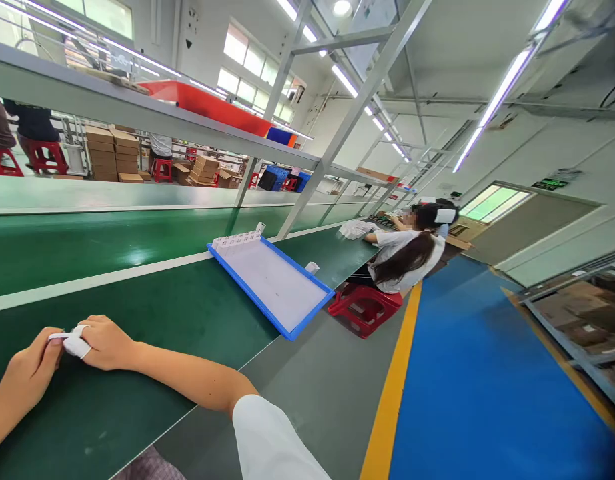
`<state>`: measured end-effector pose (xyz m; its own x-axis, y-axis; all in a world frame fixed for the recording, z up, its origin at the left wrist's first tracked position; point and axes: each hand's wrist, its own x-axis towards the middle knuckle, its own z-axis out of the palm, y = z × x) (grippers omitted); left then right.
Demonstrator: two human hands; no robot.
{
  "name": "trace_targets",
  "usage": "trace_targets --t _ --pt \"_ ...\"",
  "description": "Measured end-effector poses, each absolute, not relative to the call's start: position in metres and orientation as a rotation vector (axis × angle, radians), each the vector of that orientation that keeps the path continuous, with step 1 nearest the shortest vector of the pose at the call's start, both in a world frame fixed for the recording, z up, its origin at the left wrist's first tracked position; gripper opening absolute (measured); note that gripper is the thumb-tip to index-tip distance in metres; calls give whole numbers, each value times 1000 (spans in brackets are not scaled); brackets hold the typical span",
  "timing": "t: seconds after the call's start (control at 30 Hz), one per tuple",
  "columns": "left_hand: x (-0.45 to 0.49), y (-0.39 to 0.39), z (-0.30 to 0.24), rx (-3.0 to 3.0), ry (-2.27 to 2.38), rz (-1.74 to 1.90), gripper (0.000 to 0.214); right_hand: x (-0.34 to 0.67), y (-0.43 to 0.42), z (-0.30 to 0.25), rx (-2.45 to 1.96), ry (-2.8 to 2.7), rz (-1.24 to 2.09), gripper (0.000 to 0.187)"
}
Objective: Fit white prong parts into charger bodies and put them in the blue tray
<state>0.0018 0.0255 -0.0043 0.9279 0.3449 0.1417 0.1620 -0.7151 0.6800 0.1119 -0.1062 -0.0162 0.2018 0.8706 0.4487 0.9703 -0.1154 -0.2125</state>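
At the lower left, my left hand (30, 373) pinches a thin white strip (61, 335) between thumb and fingertips. My right hand (106, 343) meets it at the strip's other end, fingers curled in and closed. White wrapping (77, 343) covers some fingers of that hand, and I cannot tell exactly where strip and wrapping join. Both hands are low over the dark green bench (177, 320). Right of them, apart from both, lies a blue-rimmed tray (252, 298) with a pale bottom. Several small white pieces (240, 240) stand in a row along its far end.
Two small white rolled pieces, one (312, 268) by the tray's right side, sit at its edges. A co-worker (412, 247) sits farther along the bench on a red stool (365, 308). A metal frame post (307, 187) rises behind the tray. A red bin (202, 107) rests on the shelf above.
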Motion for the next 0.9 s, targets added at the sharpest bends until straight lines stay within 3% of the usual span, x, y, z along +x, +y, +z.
trace_targets --t 0.47,0.67,0.77,0.9 --pt "1 26 -6 2364 288 370 27 111 -107 -21 -2010 -1678 -347 14" --pt "7 29 -8 2334 217 407 35 113 -105 -27 -1935 -1536 -345 22" --pt "1 21 21 2245 233 536 40 107 -108 -27 -1850 -1339 -306 29" --pt "-43 -10 105 1818 178 643 44 104 -111 -27 -1680 -1312 -228 39"
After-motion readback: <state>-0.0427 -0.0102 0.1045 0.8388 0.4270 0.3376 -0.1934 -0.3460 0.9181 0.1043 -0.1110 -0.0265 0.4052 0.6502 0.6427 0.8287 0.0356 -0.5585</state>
